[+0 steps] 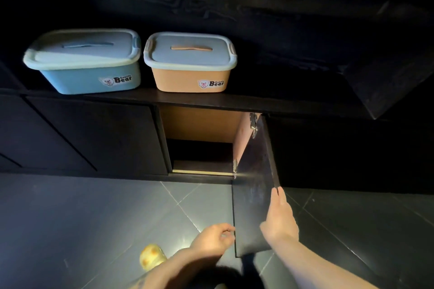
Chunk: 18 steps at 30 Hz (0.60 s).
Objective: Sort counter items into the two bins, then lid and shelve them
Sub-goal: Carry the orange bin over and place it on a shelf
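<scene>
Left hand (215, 238) loosely curled at open cabinet door (254, 206) edge, right hand (280, 217) gripping door's outer edge, lidded blue bin (87, 63) beside orange bin (190, 63) on counter (258, 103)

Both lids hide what the blue bin (91, 73) and the orange bin (190, 75) hold. The back of the open cupboard (199, 148) is too dark to read. The right hand (279, 220) has its fingertips hidden behind the door (254, 195) edge. The bottom edge cuts off both forearms and the yellow slipper (151, 258).
</scene>
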Available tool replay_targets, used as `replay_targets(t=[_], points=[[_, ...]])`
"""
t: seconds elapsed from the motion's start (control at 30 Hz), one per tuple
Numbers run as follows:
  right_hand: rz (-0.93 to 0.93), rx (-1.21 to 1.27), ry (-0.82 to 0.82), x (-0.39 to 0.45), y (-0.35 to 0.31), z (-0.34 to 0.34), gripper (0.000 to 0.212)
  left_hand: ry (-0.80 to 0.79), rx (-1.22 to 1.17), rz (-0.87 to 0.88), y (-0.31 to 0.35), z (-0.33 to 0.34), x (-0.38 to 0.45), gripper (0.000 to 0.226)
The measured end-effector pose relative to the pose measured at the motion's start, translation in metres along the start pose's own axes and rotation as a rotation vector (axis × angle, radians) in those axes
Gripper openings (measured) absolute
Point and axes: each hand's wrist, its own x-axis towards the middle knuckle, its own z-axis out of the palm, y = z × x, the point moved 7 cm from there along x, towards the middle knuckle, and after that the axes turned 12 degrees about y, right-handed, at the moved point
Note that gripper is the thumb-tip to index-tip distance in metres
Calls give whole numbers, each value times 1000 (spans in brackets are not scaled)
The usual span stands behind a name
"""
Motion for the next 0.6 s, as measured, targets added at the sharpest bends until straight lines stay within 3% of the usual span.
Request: replay_targets(t=[0.2, 0.27, 0.33, 0.4, 0.47, 0.6], points=[[265, -199, -57, 29, 11, -3, 95, 181, -55, -79, -28, -85, 25, 30], [236, -297, -3, 41, -8, -2, 98, 237, -33, -99, -40, -124, 37, 33], [87, -381, 78, 54, -56, -1, 98, 301, 5, -126, -53, -169, 52, 36], [-69, -292, 84, 65, -124, 8, 86, 384, 35, -128, -63, -218, 68, 39], [-211, -122, 8, 73, -201, 25, 67, 470, 32, -107, -69, -267, 84, 42], [-289, 217, -223, 85, -334, 64, 66, 554, 68, -51, -83, -346, 116, 50]])
